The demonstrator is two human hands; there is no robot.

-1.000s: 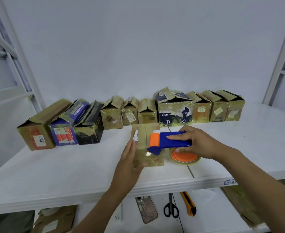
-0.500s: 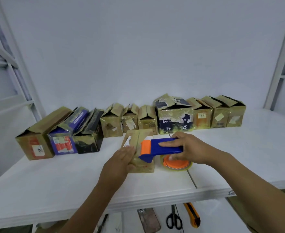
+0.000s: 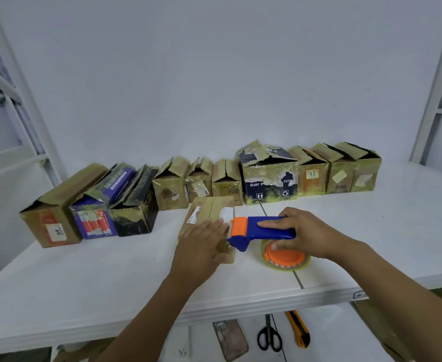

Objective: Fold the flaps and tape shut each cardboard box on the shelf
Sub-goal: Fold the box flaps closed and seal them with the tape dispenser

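From my station I took the small box (image 3: 209,212) at the front of the shelf (image 3: 84,283) as the one in hand. Its flaps were folded flat. The left hand (image 3: 201,246) lay on its top, fingers straight, pressing them down. Just right of that box, the right hand (image 3: 308,233) was wrapped around the handle of the tape dispenser (image 3: 264,228), whose orange head touched the box's right edge. I could not tell whether any strip was laid across the seam yet.

Behind that box ran the row of boxes (image 3: 269,184), most with flaps raised or gaping. I judged those all left to do, so the job was barely begun. Below that box, on a lower level, lay scissors (image 3: 269,335) and a utility knife (image 3: 298,329).
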